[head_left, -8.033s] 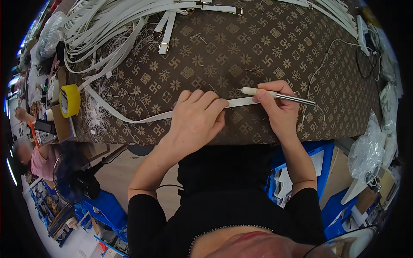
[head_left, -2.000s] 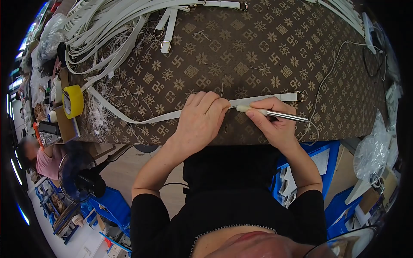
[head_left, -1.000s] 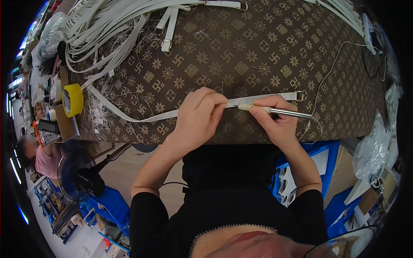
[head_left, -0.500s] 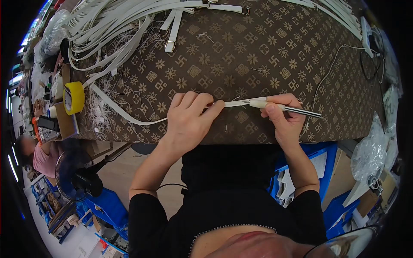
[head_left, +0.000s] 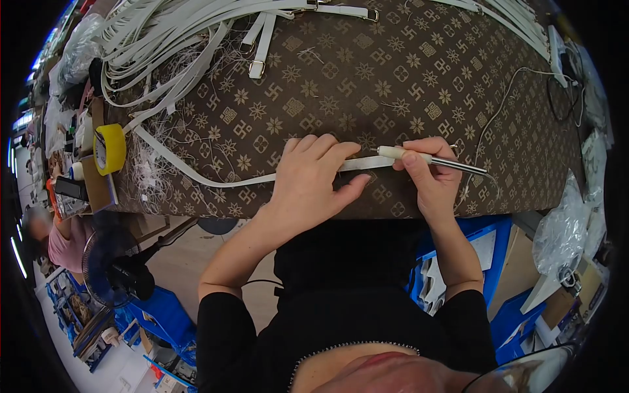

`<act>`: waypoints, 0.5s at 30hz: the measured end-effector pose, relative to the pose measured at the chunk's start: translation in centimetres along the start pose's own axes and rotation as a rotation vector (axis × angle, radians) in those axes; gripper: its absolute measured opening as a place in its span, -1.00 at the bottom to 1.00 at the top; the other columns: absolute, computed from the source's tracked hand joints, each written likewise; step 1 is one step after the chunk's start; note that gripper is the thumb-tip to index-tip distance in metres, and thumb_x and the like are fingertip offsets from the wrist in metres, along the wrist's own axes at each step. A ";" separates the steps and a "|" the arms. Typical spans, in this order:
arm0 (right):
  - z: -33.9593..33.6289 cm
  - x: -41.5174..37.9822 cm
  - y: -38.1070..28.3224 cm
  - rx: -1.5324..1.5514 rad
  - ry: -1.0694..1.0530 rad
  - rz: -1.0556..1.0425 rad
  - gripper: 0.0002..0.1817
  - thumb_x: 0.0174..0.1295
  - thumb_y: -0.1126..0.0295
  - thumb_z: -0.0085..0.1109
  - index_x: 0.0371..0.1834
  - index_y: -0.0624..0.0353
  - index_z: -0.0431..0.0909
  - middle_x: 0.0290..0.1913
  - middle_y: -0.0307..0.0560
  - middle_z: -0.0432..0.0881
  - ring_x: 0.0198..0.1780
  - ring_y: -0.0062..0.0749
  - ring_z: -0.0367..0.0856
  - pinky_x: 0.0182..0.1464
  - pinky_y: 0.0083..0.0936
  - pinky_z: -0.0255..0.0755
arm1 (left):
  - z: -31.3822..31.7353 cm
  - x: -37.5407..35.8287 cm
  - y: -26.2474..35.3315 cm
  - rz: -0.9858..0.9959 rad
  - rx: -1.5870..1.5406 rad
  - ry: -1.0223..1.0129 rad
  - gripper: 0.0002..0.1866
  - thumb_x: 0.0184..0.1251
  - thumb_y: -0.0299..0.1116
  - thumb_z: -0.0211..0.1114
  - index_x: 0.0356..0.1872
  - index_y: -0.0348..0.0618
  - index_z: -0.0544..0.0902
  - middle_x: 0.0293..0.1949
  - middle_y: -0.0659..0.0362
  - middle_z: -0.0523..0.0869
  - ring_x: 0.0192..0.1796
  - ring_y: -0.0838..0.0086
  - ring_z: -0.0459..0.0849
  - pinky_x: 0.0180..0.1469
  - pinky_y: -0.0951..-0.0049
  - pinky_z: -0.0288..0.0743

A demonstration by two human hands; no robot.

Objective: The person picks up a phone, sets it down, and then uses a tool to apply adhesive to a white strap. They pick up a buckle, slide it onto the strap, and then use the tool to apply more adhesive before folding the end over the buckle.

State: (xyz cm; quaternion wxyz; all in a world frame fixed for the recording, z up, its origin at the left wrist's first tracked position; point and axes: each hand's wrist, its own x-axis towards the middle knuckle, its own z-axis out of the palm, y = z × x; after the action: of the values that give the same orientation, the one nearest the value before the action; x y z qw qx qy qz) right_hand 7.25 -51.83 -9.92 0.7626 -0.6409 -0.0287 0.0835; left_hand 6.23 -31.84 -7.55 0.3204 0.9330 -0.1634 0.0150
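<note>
A narrow white strap runs across the patterned brown cloth and passes beneath my left hand. That hand lies over it with fingers stretched and the thumb apart, so it is open. Beyond the thumb and index finger, the strap shows again and reaches my right hand. My right hand is closed around a pen-shaped tool with a white front part and a shiny metal rear. The tool's thin tip points left, just above the strap. Whether the right fingers also pinch the strap's end is hidden.
A heap of white straps with metal buckles covers the far left, beside loose thread scraps. A yellow tape roll stands at the left edge. A thin cord lies at right. A fan and another person are at lower left.
My left hand has gone from pinching the strap to lying spread over it, its thumb now apart. The strap has shifted a little toward me. The right hand keeps the tool.
</note>
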 end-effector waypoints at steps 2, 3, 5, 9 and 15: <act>0.0 0.0 0.1 0.028 0.001 -0.024 -0.83 0.25 0.45 0.18 -0.18 0.29 0.48 -0.28 -0.05 0.63 -0.30 -0.52 0.62 -0.18 -0.63 0.50 | 0.4 0.7 0.2 -0.005 0.008 -0.011 -0.75 -0.08 -0.33 0.43 -0.33 -0.07 0.61 -0.45 0.24 0.52 -0.36 0.38 0.51 -0.27 0.37 0.29; 0.1 -0.1 0.0 0.025 0.003 -0.027 -0.83 0.25 0.45 0.18 -0.18 0.29 0.48 -0.28 -0.05 0.63 -0.30 -0.52 0.62 -0.18 -0.63 0.50 | 0.6 0.7 0.1 -0.001 0.006 -0.010 -0.75 -0.08 -0.33 0.43 -0.33 -0.07 0.61 -0.45 0.24 0.52 -0.36 0.38 0.51 -0.27 0.37 0.29; 0.1 -0.1 0.1 0.046 0.020 -0.016 -0.84 0.25 0.46 0.18 -0.18 0.30 0.48 -0.30 -0.06 0.63 -0.30 -0.52 0.62 -0.17 -0.63 0.50 | 1.2 0.5 -0.5 0.039 0.012 0.002 -0.84 -0.02 -0.40 0.39 -0.39 -0.08 0.60 -0.50 0.24 0.51 -0.39 0.37 0.50 -0.29 0.37 0.27; -0.2 -0.1 -0.1 0.021 0.013 0.014 -0.84 0.25 0.47 0.18 -0.18 0.30 0.48 -0.33 -0.09 0.61 -0.32 -0.55 0.61 -0.22 -0.65 0.49 | 1.1 -0.1 -0.7 0.047 -0.047 0.054 -0.90 0.03 -0.48 0.34 -0.42 -0.09 0.58 -0.52 0.24 0.48 -0.39 0.36 0.49 -0.30 0.36 0.26; 0.1 0.0 -0.3 -0.274 -0.101 -0.117 -0.88 0.20 0.51 0.23 -0.23 0.27 0.55 -0.38 -0.22 0.59 -0.42 -0.75 0.45 -0.39 -0.80 0.29 | 0.5 -0.9 -1.0 0.022 -0.084 0.042 -0.87 0.04 -0.54 0.30 -0.39 -0.12 0.55 -0.50 0.22 0.48 -0.39 0.33 0.48 -0.26 0.34 0.27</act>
State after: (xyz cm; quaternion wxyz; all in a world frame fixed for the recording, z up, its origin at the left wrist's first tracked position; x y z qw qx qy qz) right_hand 7.26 -51.77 -9.56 0.6692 -0.7310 -0.1153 0.0666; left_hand 5.67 -31.20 -8.67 0.3626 0.9163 -0.1672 0.0309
